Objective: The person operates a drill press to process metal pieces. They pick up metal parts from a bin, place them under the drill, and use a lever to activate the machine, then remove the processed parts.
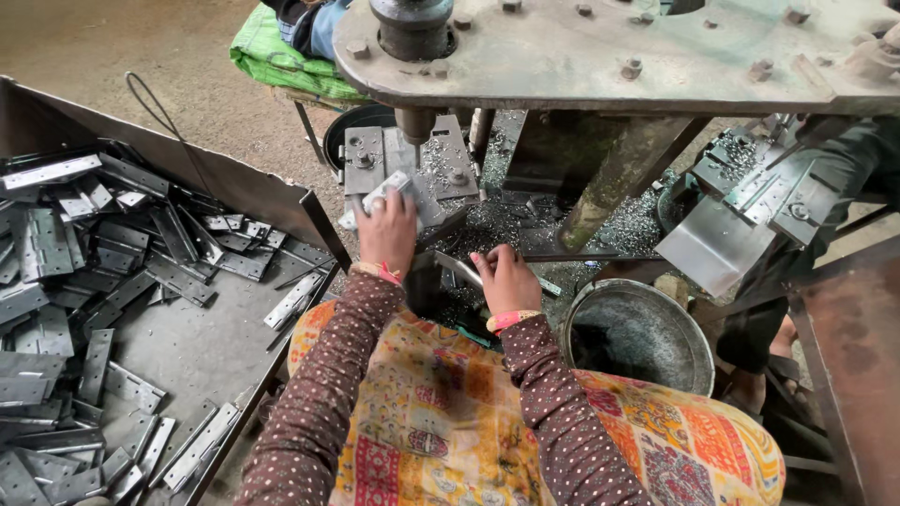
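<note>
Steel hinge plate, pale grey, flat: held in the left hand, fingers curled over its near end and closed on it. The plate lies on the drill press bed, just below and left of the drill spindle, which hangs from the heavy grey machine head.

Right hand: fingers bent and wrapped onto a thin metal lever at the front of the machine; grip closed, though how tightly cannot be told. An orange bangle shows at each wrist.

Sleeves: brown with small pale dots. Lap covered by yellow and orange patterned cloth.

Metal tray, large, dark, walled, to the person's left: holds a loose heap of grey hinge plates, many overlapping, thickest along the far and left sides. A few lie singly on the bare floor of the tray near its right wall.

Round metal basin, right of the right hand, dark inside, rim bright.

Metal shavings, silvery, scattered over the machine base behind the hands.

Second drill station, far right, with a tilted steel sheet at its front edge.

Green sack, top of view, behind the machine, with part of another person seated on it.
</note>
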